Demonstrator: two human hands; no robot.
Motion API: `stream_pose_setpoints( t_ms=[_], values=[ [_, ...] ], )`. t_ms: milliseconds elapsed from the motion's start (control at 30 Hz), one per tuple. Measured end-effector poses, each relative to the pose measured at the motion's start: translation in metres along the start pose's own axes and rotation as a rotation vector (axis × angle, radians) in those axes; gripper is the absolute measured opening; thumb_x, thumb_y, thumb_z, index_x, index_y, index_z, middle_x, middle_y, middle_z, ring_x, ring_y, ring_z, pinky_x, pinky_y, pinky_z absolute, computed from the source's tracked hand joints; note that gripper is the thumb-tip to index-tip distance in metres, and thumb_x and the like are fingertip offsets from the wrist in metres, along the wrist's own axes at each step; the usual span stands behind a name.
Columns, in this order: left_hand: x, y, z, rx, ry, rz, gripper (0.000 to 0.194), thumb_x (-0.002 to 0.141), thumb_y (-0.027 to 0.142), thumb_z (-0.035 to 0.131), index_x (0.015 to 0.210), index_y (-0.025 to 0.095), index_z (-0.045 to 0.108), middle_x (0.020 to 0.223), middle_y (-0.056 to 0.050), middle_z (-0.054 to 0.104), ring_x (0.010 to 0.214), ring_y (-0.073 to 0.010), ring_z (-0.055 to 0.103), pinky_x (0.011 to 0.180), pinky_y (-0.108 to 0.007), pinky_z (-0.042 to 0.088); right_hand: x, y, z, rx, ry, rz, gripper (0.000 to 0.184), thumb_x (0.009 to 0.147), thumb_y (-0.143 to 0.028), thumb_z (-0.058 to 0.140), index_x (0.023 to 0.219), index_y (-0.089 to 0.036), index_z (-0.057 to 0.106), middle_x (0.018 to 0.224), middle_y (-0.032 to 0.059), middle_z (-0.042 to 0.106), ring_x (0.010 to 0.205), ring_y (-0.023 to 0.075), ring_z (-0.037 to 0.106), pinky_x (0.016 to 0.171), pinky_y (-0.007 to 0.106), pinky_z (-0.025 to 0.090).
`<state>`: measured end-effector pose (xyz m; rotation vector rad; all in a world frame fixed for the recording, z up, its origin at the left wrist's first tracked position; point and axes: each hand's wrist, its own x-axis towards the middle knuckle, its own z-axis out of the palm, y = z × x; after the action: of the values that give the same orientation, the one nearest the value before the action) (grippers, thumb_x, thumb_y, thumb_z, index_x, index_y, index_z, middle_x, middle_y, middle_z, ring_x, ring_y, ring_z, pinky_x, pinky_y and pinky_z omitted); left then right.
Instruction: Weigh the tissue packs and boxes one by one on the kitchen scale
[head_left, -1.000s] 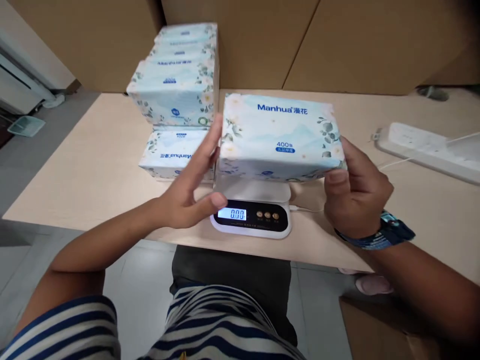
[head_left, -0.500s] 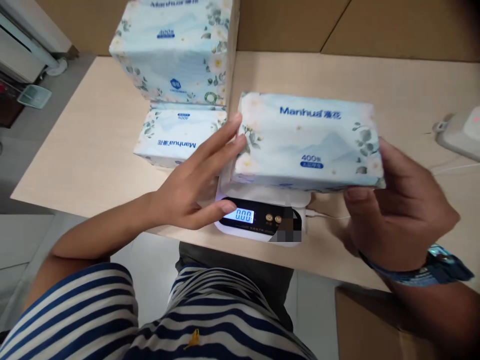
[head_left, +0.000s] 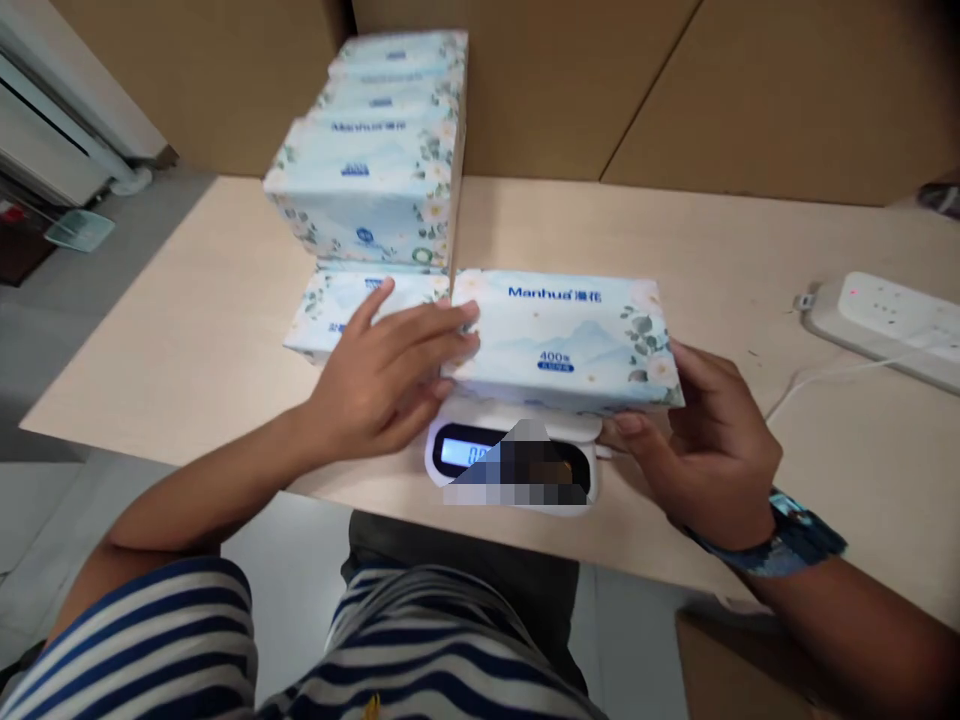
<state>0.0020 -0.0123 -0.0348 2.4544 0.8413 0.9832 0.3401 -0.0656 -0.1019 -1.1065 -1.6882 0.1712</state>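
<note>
I'm watching over the head feed. The tissue pack (head_left: 555, 335) is sitting above the far part of the white scale (head_left: 495, 415), covering most of its platform. I can't tell whether it's bearing on the scale: the display (head_left: 455, 452) is partly masked, and the near edge is hiding any gap.

The right hand (head_left: 716, 450) is clamping the pack's right end, thumb lying along the near lower edge, fingers wrapping the end. The left hand (head_left: 390, 375) is opening out flat, fingers spreading, tips touching the left end of the top without closing on it. Its palm is hanging over the lower pack (head_left: 330, 310). So the hands are standing apart, with the tissue pack bridging them.

Handling, my read: light for its bulk, soft, springy paper under thin film. The film is looking smooth, so I'm expecting some slip; not fragile, but hard pinching would be denting corners. I'm favouring both short ends, flat palms, even squeeze. Holding by the right end alone would be letting the left end sag.

The stack (head_left: 375, 150) is standing close on the far left, so left-end finger room is running tight.
</note>
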Motion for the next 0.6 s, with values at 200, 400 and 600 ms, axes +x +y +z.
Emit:
stream_pose_setpoints(
  t_ms=[200, 400, 600],
  values=[
    [0.007, -0.006, 0.001, -0.033, -0.027, -0.052, 0.035, 0.104, 0.048, 0.069, 0.135, 0.034, 0.075, 0.159, 0.001, 0.071, 0.156, -0.0353, 0.06, 0.149, -0.063, -0.007, 0.007, 0.0, -0.009, 0.006, 0.004, -0.057, 0.056, 0.101, -0.062, 0.067, 0.154, -0.045, 0.068, 0.14, 0.0109, 0.075, 0.122, 0.0328, 0.075, 0.083, 0.051, 0.073],
    [0.009, -0.006, 0.001, -0.051, -0.022, -0.132, 0.037, 0.102, 0.06, 0.069, 0.129, 0.035, 0.076, 0.149, 0.001, 0.074, 0.159, -0.0359, 0.056, 0.149, -0.06, -0.012, 0.007, -0.001, -0.011, 0.037, 0.027, -0.043, 0.052, 0.105, -0.062, 0.06, 0.153, -0.046, 0.069, 0.143, 0.0096, 0.074, 0.129, 0.0353, 0.074, 0.083, 0.052, 0.073],
    [0.009, 0.002, 0.002, 0.007, 0.051, -0.131, 0.046, 0.091, 0.053, 0.081, 0.131, 0.031, 0.077, 0.143, -0.003, 0.077, 0.154, -0.0409, 0.06, 0.148, -0.062, -0.009, 0.004, 0.003, -0.008, 0.064, 0.042, 0.008, 0.059, 0.104, -0.069, 0.057, 0.157, -0.044, 0.065, 0.138, 0.0103, 0.076, 0.109, 0.0307, 0.081, 0.079, 0.046, 0.073]
  ],
)
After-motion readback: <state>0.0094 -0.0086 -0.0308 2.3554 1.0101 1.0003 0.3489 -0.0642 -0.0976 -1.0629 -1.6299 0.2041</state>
